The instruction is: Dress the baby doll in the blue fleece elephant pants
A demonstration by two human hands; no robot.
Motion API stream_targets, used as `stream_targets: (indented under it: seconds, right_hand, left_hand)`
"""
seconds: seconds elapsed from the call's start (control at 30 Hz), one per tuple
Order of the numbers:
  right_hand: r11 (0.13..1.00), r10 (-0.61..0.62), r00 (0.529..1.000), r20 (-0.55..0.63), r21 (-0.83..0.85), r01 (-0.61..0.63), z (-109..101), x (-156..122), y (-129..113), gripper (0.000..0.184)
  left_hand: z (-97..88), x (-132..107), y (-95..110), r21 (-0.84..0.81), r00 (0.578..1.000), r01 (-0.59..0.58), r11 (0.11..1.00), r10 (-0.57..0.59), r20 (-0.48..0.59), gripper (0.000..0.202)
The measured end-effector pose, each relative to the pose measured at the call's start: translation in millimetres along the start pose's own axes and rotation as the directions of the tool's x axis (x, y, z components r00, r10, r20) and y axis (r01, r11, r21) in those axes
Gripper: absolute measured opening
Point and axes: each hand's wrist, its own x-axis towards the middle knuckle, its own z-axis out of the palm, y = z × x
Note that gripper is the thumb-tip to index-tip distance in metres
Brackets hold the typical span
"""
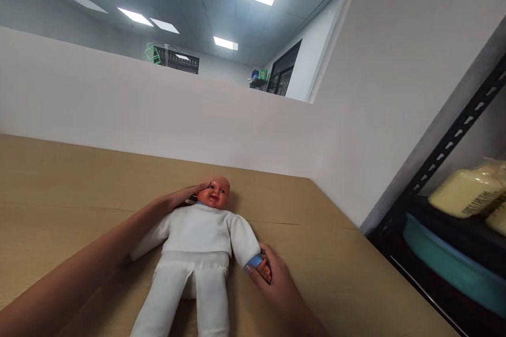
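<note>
Head view: baby doll [200,231] lies on its back, face up, near the middle of the tan tabletop [79,195], head towards the far partition, legs towards the camera.
Doll dress: white fleece top and white trousers; a blue cuff [255,261] shows at the wrist of the arm on the right side of the picture.
Left hand [187,195]: arm comes in from the lower left; fingers laid flat and spread along the side of the doll's head [216,193], touching it, not gripping.
Right hand [279,280]: closed lightly round the doll's small hand [264,269], just past the blue cuff; thumb on the near side.
Step in hand (judgement): the doll is steadied at two points, head and wrist, with the body resting fully on the table.
Next move calls for (judgement): keeping the head supported while the held arm is worked; the sleeve looks soft and loose, so the pull wants to be gentle and along the arm.
Backdrop: white partition [118,100] stands along the table's far edge.
Right side: black metal rack [454,142], holding pale yellow bottles [462,189] above a teal tub [446,263], well apart from the doll.
</note>
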Motion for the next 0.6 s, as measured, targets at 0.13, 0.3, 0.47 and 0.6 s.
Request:
stream_targets:
  seconds: [0.13, 0.3, 0.47, 0.6]
  right_hand:
    - [0.999, -0.019, 0.999, -0.026, -0.041, 0.017, 0.4, -1.6, 3.0, 0.052]
    - [0.998, -0.036, 0.999, -0.019, -0.051, 0.035, 0.5, -4.7, 4.1, 0.052]
    - [0.999, -0.011, 1.000, 0.004, -0.050, 0.011, -1.2, -4.4, 0.1, 0.051]
    - [0.998, 0.014, 1.000, -0.007, -0.059, -0.014, -1.3, -4.1, 0.7, 0.052]
  left_hand:
    - [-6.4, 8.1, -2.6, 0.055, 0.998, 0.058, 0.997, -0.057, -0.022, 0.066]
    - [-4.6, 12.1, -6.7, 0.035, 0.998, 0.056, 0.998, -0.056, 0.004, 0.081]
    - [2.0, 12.1, -8.6, -0.018, 0.997, 0.032, 0.999, -0.030, 0.075, 0.085]
    - [3.4, 11.0, -10.3, 0.000, 0.996, 0.030, 1.000, -0.030, 0.086, 0.086]
